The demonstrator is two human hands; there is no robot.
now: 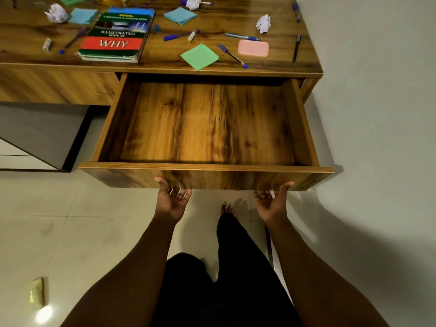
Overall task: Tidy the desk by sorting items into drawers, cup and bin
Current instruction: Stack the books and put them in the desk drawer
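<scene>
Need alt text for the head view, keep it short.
Both bare hands, left hand and right hand, palms up, hold the lower front edge of an open, empty wooden drawer. Above, the wooden desk holds scattered blue pens, crumpled paper, coloured sticky notes and a stack of books.

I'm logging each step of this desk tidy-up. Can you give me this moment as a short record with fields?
drawer: pulled open, nothing visible inside
left hand: palm up, fingertips under the drawer front
right hand: palm up, fingertips under the drawer front
desk top: still cluttered
books: stack left of the drawer
pens: several loose, one beside the pink case
paper: green sheet, blue sheets, crumpled balls
sorted so far: nothing in this drawer
</scene>
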